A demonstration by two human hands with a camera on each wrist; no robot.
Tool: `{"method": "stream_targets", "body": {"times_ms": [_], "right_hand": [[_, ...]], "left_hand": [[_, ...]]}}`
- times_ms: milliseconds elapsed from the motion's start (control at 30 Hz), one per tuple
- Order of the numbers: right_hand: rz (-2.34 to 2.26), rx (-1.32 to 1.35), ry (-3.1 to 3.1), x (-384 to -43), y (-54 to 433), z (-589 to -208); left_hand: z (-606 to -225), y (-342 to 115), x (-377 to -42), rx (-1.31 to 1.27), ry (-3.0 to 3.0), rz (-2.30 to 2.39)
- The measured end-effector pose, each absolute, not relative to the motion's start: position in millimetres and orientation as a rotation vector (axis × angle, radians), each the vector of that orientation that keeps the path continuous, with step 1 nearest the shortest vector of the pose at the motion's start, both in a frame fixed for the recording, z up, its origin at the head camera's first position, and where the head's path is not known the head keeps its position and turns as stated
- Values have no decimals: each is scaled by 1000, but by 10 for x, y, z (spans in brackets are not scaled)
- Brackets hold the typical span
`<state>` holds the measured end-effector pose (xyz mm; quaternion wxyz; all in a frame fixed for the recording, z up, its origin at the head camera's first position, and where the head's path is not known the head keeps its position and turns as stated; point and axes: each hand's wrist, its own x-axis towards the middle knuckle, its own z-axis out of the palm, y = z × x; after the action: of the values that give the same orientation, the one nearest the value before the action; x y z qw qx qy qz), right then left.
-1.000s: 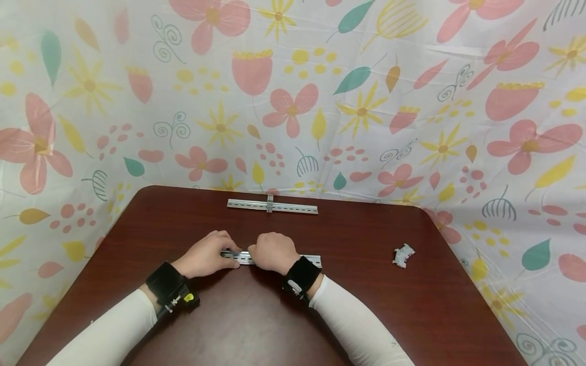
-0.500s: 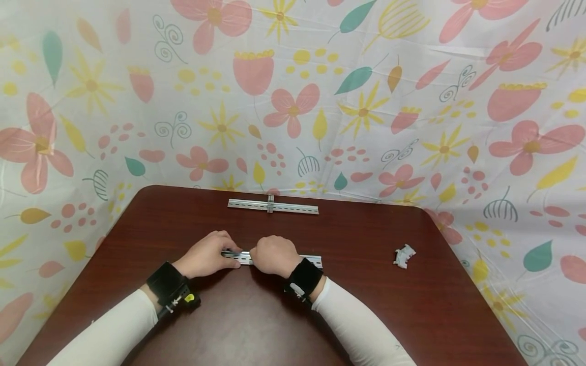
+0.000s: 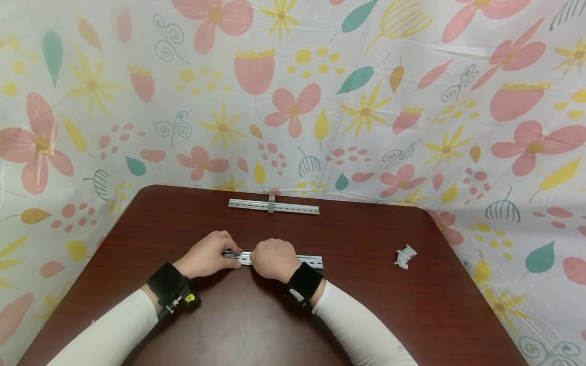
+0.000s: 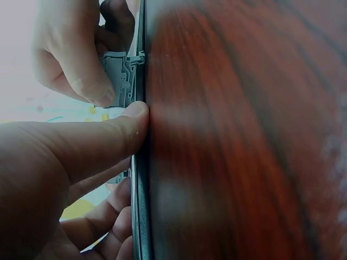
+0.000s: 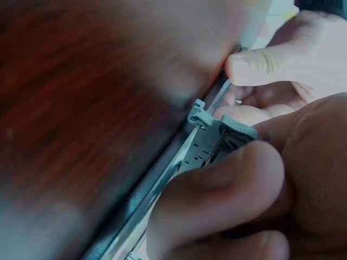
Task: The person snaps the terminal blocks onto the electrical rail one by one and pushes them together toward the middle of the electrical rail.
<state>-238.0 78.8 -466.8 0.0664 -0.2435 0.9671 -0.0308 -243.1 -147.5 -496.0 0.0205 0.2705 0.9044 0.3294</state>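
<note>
A slotted metal DIN rail (image 3: 312, 262) lies on the table in front of the person. The left hand (image 3: 209, 255) grips its left end, with the thumb (image 4: 133, 116) on the near edge and fingers along the far side. Around the rail's middle, the right hand (image 3: 276, 260) pinches a grey terminal block (image 4: 118, 81) between thumb and fingers. In the right wrist view, the block (image 5: 203, 143) stands across the rail, its hooked foot at the near edge. From the head view the block is hidden under the right hand.
A second DIN rail (image 3: 295, 208) lies along the table's back edge, with a terminal block (image 3: 271, 204) mounted near its middle. To the right lies a loose grey terminal block (image 3: 405, 256). A flower-printed curtain (image 3: 293, 112) hangs behind the brown table (image 3: 357, 305).
The right hand has dipped slightly toward the person, its knuckles lower over the rail. The left hand and the rail hold still.
</note>
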Motion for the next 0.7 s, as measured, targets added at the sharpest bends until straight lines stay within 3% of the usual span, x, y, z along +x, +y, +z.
{"method": "stream_targets", "body": {"times_ms": [700], "right_hand": [[-74, -754, 2920, -2396, 786, -4717]], "left_hand": [[-4971, -1476, -2430, 858, 2802, 1021]]}}
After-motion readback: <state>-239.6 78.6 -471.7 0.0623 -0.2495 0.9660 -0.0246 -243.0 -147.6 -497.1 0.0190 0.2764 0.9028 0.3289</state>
